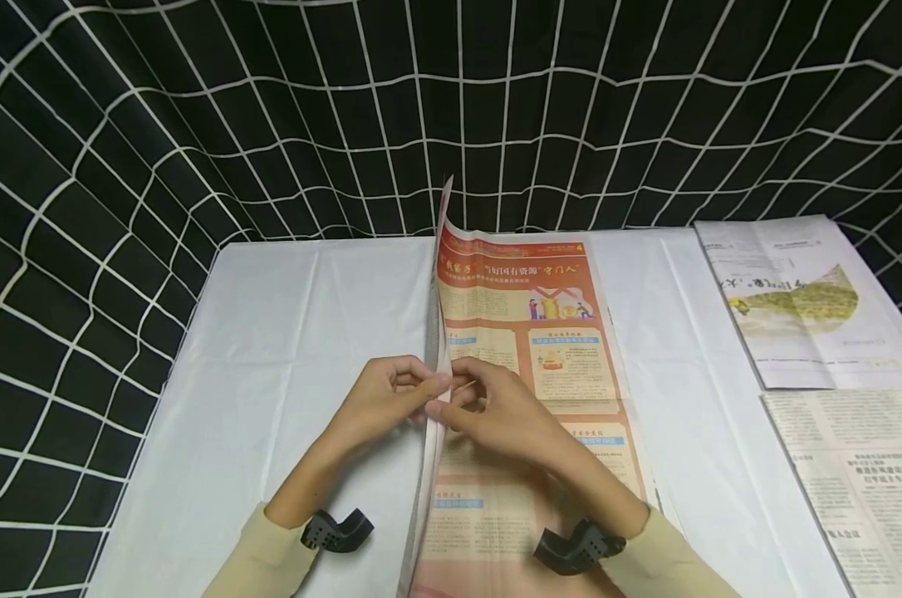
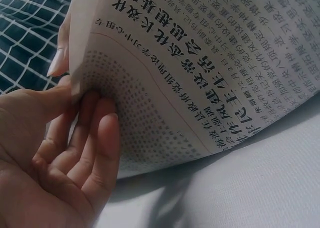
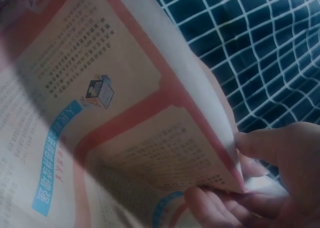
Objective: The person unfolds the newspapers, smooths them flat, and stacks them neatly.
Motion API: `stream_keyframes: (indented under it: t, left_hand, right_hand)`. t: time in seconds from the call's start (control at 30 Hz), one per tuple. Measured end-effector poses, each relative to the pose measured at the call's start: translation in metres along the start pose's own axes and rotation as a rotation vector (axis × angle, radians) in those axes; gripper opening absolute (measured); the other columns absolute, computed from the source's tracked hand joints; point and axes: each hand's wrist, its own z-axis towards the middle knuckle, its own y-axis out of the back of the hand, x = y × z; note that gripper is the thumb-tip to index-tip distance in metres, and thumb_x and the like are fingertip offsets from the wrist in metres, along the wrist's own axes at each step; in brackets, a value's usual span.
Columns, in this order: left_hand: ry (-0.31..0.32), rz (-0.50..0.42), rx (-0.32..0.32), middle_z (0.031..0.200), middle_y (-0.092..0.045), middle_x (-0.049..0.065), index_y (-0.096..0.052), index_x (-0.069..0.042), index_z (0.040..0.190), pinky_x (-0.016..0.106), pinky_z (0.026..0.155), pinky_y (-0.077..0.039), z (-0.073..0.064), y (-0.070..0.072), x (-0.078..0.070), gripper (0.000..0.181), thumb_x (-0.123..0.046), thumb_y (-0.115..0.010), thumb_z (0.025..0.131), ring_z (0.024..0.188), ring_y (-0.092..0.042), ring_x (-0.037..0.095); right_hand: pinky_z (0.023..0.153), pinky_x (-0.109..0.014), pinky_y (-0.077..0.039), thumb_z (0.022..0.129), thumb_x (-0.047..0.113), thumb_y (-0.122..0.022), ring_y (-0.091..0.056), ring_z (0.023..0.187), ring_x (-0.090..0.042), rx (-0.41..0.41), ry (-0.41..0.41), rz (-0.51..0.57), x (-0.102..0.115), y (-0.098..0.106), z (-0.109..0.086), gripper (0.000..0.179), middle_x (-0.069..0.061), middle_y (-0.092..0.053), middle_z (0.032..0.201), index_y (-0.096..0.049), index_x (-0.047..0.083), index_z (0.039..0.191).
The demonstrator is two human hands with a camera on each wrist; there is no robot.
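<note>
A newspaper (image 1: 563, 374) with red and orange printing lies on the white table, and its left part stands up as a nearly vertical flap. My left hand (image 1: 376, 399) pinches the flap's raised edge from the left, thumb against fingers. Close beside it, my right hand (image 1: 503, 407) pinches the same edge from the right. In the left wrist view, the flap's outer side (image 2: 200, 78) shows black text on grey paper beside the left hand (image 2: 65, 153). The right wrist view shows the colour-printed inner side (image 3: 130, 63), with the right hand (image 3: 280, 178) gripping its edge.
The white tabletop (image 1: 249, 332) extends left of the newspaper. On the right lie a folded sheet with a yellow-green picture (image 1: 795, 307) and, nearer, another printed newspaper (image 1: 862, 482). A black curtain with a white grid (image 1: 391, 108) hangs behind the table and along the left.
</note>
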Motion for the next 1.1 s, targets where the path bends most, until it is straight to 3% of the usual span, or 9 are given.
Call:
stream_keyframes:
  t: [0.23, 0.4, 0.57, 0.8, 1.1]
  left_hand:
    - [-0.014, -0.01, 0.012, 0.077, -0.076, -0.005, -0.076, 0.0, 0.098, 0.022, 0.058, -0.047, -0.001, -0.001, 0.002, 0.027, -0.027, -0.075, 0.1, 0.063, -0.062, 0.008]
    - [-0.006, -0.028, 0.009, 0.079, -0.078, -0.004, -0.076, -0.001, 0.096, 0.022, 0.058, -0.049, 0.0, -0.003, 0.002, 0.024, -0.024, -0.075, 0.1, 0.064, -0.065, 0.011]
    - [-0.009, -0.006, 0.006, 0.085, -0.079, 0.001, -0.075, -0.001, 0.101, 0.025, 0.061, -0.055, 0.001, 0.002, 0.0, 0.021, -0.022, -0.075, 0.1, 0.067, -0.068, 0.011]
    - [0.014, 0.009, -0.032, 0.09, -0.078, 0.003, -0.073, -0.001, 0.107, 0.026, 0.058, -0.053, 0.001, 0.014, -0.002, 0.021, -0.019, -0.077, 0.098, 0.065, -0.066, 0.009]
    - [0.051, -0.003, -0.097, 0.095, -0.078, 0.003, -0.072, 0.0, 0.113, 0.028, 0.065, -0.06, -0.009, 0.032, 0.01, 0.027, -0.021, -0.078, 0.098, 0.072, -0.071, 0.01]
  right_hand:
    - [0.069, -0.031, -0.06, 0.09, 0.033, -0.084, -0.073, 0.083, -0.014, -0.008, 0.009, -0.013, -0.001, -0.002, 0.0, 0.051, -0.007, -0.076, 0.098, -0.065, 0.009, 0.131]
    - [0.08, -0.027, -0.059, 0.092, 0.014, -0.073, -0.069, 0.094, -0.015, -0.03, 0.037, -0.049, -0.002, -0.001, -0.001, 0.049, -0.011, -0.071, 0.108, -0.06, 0.001, 0.138]
    - [0.079, -0.026, -0.055, 0.09, 0.002, -0.064, -0.065, 0.091, -0.015, -0.073, 0.056, -0.053, -0.005, 0.002, 0.002, 0.047, -0.009, -0.071, 0.106, -0.063, 0.003, 0.137]
    - [0.077, -0.023, -0.056, 0.097, 0.008, -0.072, -0.066, 0.085, -0.013, -0.131, 0.079, -0.081, -0.011, 0.006, 0.004, 0.025, -0.009, -0.075, 0.098, -0.073, 0.001, 0.121]
    - [0.072, -0.022, -0.056, 0.098, 0.015, -0.075, -0.071, 0.08, -0.014, -0.146, -0.014, 0.009, -0.031, 0.024, -0.005, 0.026, -0.012, -0.077, 0.096, -0.073, 0.001, 0.12]
